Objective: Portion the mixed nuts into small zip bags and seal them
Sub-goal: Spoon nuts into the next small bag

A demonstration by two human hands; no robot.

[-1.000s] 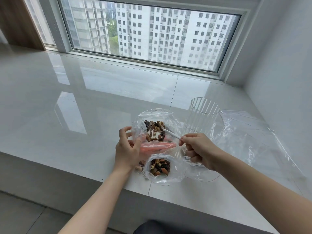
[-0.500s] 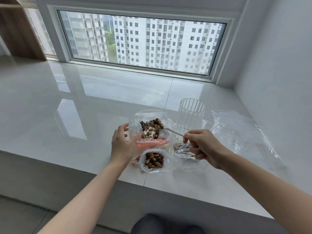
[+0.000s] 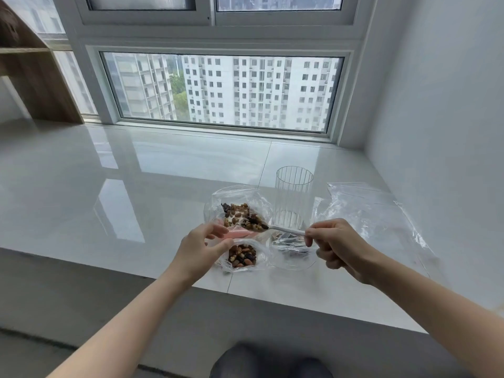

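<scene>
Far left, wooden shelf (image 3: 32, 77) against the window (image 3: 223, 91); below, glossy white ledge (image 3: 109, 186) running across to the right wall.

Left of centre, left hand (image 3: 200, 248) raised over the ledge edge, thumb and fingers curled in a pinch on the pink zip strip of the big bag (image 3: 234, 199), holding its mouth open; fingertips partly hidden by plastic.

Inside the big bag, nuts (image 3: 241, 216) heaped toward the near side, just behind the pink strip.

Just below, touching the big bag, small bag (image 3: 242, 256) lying on the ledge with a portion of nuts inside; whether zipped shut, cannot tell.

At centre, white spoon (image 3: 285, 230) reaching leftward, bowl in the big bag's mouth with a few nuts on it.

Behind the spoon, ribbed clear glass (image 3: 294, 197) standing upright, just beside the big bag.

Beneath the spoon handle, another clear bag (image 3: 293, 257) lying crumpled on the ledge; contents too blurred to tell.

Right of centre, right hand (image 3: 336, 245) with thumb and forefinger pinching the end of the spoon handle, remaining fingers curled under.

Far right, large clear plastic sheet (image 3: 376, 214) spread wrinkled over the ledge toward the wall.
</scene>
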